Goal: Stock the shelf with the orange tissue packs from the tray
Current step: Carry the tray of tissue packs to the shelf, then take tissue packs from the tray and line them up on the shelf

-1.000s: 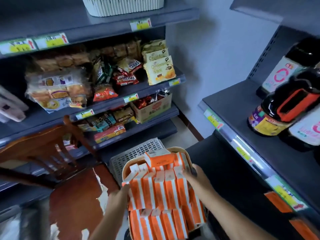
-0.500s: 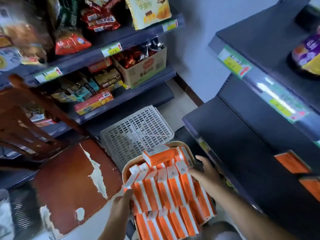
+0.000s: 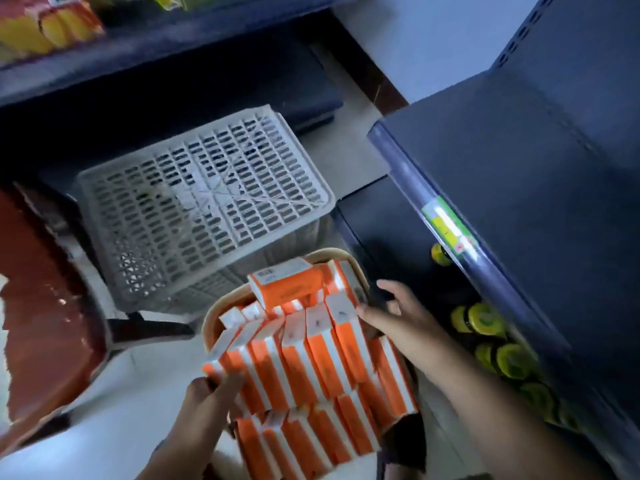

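While both hands are taken up with the tray (image 3: 209, 323), no stocking can start, so this reads as the set-down step.

- Orange tissue packs (image 3: 311, 355): all in view are on the tray, stood on edge in tight rows so they prop one another. One loose pack (image 3: 287, 282) lies flat across the far row.
- Left grip (image 3: 211, 393): closed on the tray's near-left corner, thumb over the end pack, likely to pin that row as well as carry.
- Right grip (image 3: 398, 317): at the tray's right side, thumb against the outermost pack. Cannot tell whether the fingers hook under the rim or only lie over it.
- What lies under the tray is hidden.
- Dark shelf (image 3: 519, 188) to the right: bare board, price label (image 3: 450, 226) on its front lip, probably the target, being nearest the tray.
- Lower board beneath it carries yellow-lidded jars (image 3: 485, 320).
- Upturned slatted crate (image 3: 204, 209) just beyond the tray: flat and close, a likely rest.
- Red-brown surface (image 3: 45, 306) at the left, its paint flaking.

Judgement: none shelved that I can see. The flat pack could slide if the tray tips.
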Motion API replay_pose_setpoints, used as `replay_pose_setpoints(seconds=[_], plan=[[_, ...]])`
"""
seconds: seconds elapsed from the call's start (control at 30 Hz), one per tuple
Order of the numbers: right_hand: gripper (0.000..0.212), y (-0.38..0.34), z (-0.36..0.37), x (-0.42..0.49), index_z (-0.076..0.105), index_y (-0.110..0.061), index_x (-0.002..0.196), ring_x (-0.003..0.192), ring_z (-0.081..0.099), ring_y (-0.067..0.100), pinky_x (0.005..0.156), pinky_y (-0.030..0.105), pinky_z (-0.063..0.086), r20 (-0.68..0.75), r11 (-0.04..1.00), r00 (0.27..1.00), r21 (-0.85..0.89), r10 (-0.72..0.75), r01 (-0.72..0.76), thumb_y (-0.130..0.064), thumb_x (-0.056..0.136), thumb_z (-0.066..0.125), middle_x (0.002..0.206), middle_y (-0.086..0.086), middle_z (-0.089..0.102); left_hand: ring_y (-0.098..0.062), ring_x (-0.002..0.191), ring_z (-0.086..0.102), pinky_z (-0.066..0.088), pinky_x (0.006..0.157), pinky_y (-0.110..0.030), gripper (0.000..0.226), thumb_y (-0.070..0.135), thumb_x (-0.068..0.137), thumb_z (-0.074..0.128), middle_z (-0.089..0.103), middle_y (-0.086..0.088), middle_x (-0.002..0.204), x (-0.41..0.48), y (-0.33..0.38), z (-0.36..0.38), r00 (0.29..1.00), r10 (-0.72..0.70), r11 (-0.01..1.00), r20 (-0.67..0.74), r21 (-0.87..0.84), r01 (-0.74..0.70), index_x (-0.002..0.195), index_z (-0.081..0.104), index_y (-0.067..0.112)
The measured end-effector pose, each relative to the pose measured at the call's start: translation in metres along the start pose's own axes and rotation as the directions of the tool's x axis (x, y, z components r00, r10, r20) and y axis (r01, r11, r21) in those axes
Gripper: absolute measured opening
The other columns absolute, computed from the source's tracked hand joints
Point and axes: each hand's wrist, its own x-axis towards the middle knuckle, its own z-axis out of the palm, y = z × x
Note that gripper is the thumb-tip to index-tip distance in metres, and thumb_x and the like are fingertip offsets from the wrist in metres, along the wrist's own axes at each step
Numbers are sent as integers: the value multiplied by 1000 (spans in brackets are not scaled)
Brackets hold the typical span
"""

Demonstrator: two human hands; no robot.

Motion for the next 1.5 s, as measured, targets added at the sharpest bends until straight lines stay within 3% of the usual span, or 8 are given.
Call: replay_pose_setpoints(seconds=[0.2,0.27,0.43,0.6,0.77,0.97,1.33,1.5], plan=[[51,6,8,56,71,-37,107,98,71,5,96,37,55,-76,989,988,-66,-138,133,-65,66,78,101,-11,76,-18,42,53,55,51,-45,30,32,79,81,50,-24,49,71,15,-2,1000,8,999,10,-42,-7,90,77,4],[56,-3,9,66,72,-31,107,99,72,11,98,43,56,-141,984,974,-60,-175,169,-67,64,75,102,-6,76,-37,56,66,58,55,-64,51,45,58,81,64,-32,68,85,18,-7,998,-23,997,51,-75,26,84,77,2],[64,-21,8,75,73,-21,99,98,73,18,99,48,55,-131,956,956,-171,-261,237,-71,60,69,98,-1,77,-57,82,69,57,77,-69,46,31,96,67,72,-33,101,87,16,6,995,84,995,60,-59,-81,128,62,-2],[72,-18,1,65,71,-26,100,96,72,15,97,45,56,-58,927,964,-296,-259,231,-83,58,65,99,-7,76,-39,66,68,60,74,-53,51,48,97,60,71,-11,62,89,12,11,996,37,996,-87,-82,-44,112,64,-1],[51,-26,-15,51,66,-25,106,93,64,11,78,28,50,14,805,962,-544,-273,237,-71,84,65,103,-6,67,-35,84,66,60,82,-46,58,62,86,55,68,-18,100,88,41,-1,895,278,917,-350,375,-138,100,65,7],[38,-38,-17,38,73,-16,102,96,68,19,91,34,54,103,715,946,-630,-309,302,-52,93,66,104,3,73,-21,96,65,50,79,-32,35,38,96,65,68,-5,119,103,114,20,742,663,657,-98,551,-514,125,63,18],[33,-40,1,45,71,-23,99,86,68,13,84,36,60,125,662,918,-657,-377,361,-51,83,75,98,-2,72,-28,100,65,59,84,-43,78,35,75,89,61,-9,119,128,124,62,866,498,675,40,610,-416,139,47,20],[35,-33,1,51,71,-30,87,80,73,11,79,36,62,75,724,927,-602,-368,336,-55,67,86,87,-9,75,-24,93,64,57,78,-38,54,27,78,85,65,-9,103,128,132,61,830,558,627,6,652,-427,123,60,9]])
